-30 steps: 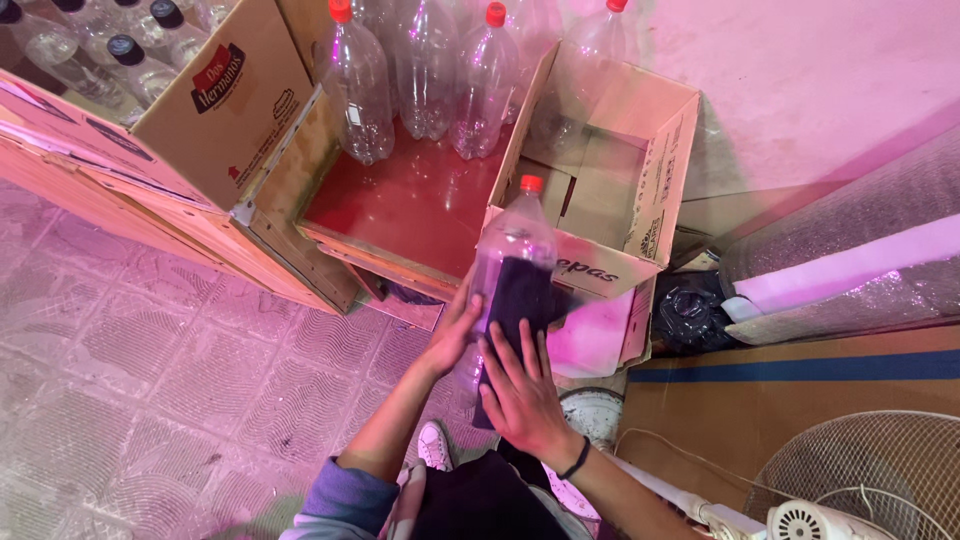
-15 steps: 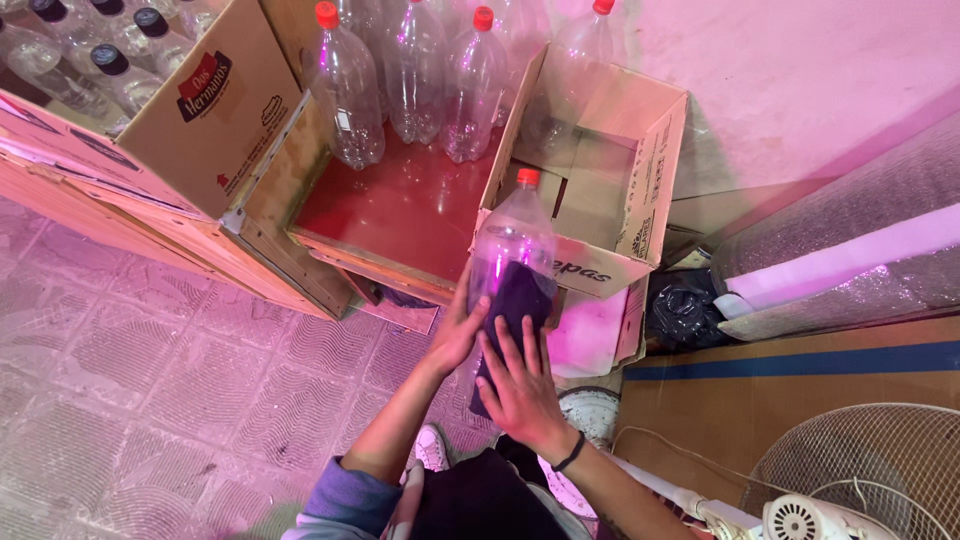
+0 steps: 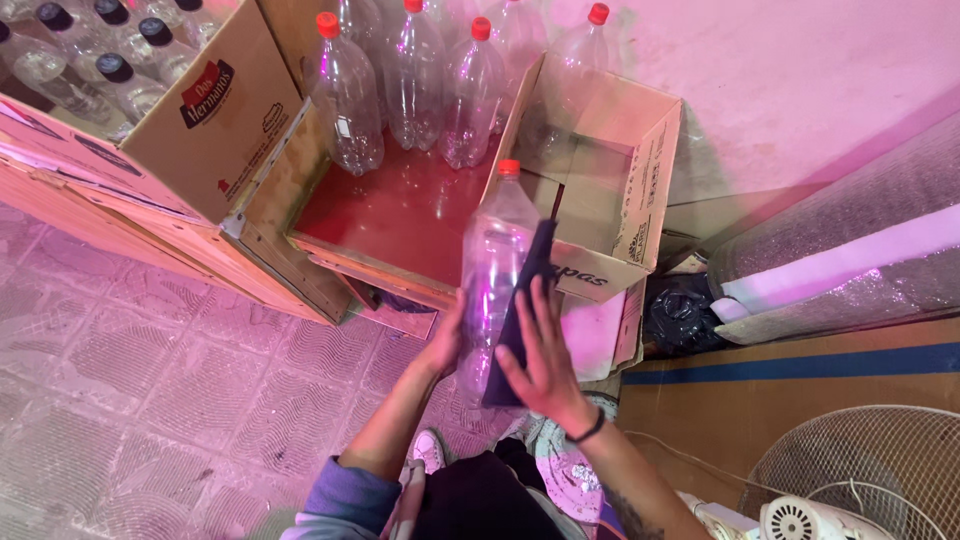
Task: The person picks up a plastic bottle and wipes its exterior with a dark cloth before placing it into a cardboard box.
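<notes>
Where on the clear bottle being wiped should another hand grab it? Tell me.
Probably the neck just under the red cap, coming from above. The bottle stands roughly upright, its top end is bare, while the left hand and right hand with the dark cloth cover the lower body.

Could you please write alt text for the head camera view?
Two bare hands, left hand and right hand, press a dark label onto a clear red-capped bottle, above a wooden crate holding similar bottles.

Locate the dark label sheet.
Head view, centre: the dark label sheet lies against the clear red-capped plastic bottle, under the right hand, before the open cardboard box.
</notes>
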